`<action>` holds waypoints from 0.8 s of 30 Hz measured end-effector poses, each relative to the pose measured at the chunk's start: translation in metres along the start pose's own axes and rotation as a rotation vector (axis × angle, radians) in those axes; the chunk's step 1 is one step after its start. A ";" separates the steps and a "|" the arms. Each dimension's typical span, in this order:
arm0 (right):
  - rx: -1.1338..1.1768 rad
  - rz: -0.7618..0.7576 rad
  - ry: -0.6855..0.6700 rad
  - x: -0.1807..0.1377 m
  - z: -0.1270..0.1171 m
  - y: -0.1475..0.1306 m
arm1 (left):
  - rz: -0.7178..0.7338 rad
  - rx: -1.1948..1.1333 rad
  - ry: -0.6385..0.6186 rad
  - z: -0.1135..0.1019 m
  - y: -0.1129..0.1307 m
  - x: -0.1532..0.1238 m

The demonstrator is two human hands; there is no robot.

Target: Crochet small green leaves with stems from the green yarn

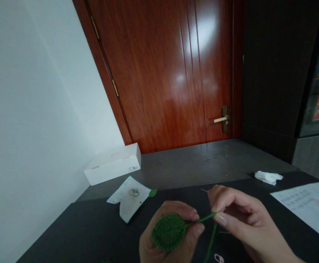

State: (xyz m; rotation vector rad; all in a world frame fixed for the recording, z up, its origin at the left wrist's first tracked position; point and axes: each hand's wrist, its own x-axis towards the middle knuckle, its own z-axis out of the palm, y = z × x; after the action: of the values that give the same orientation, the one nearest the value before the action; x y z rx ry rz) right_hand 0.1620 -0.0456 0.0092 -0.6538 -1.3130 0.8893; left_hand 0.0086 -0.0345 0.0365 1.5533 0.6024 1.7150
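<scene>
A green crocheted leaf [169,232] rests in my left hand [155,241], its stem end pinched between thumb and fingers. From that end a strand of green yarn [204,218] runs taut to my right hand [237,212], where thumb and forefinger close on it. The yarn's loose length [211,243] hangs below the right fingertips. A thin rod tip [204,190] pokes out past the right forefinger; its kind is unclear. Another thin metal line [224,232] shows under that hand. Below lies a pale pink stitch marker [219,258], partly cut off by the frame.
On the dark table [93,226] lies an open pale pouch or paper [133,204], with a small green leaf [153,193] beside it. A white box [115,164] stands against the wall. At right are a crumpled tissue [268,177] and a printed sheet [310,204].
</scene>
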 end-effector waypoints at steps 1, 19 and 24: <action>0.020 0.012 0.004 0.000 0.001 0.001 | 0.033 -0.003 -0.009 0.000 -0.002 0.000; -0.715 0.186 -0.009 -0.009 -0.071 0.023 | -0.049 0.109 -0.069 -0.007 -0.007 0.009; -1.129 0.343 -0.092 -0.039 -0.129 0.069 | -0.089 0.112 -0.036 -0.010 -0.008 0.012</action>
State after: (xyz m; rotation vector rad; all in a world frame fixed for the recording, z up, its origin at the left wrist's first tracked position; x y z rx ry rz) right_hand 0.2754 -0.0327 -0.0896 -1.7613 -1.7797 0.3603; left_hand 0.0005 -0.0187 0.0363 1.6060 0.7493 1.6076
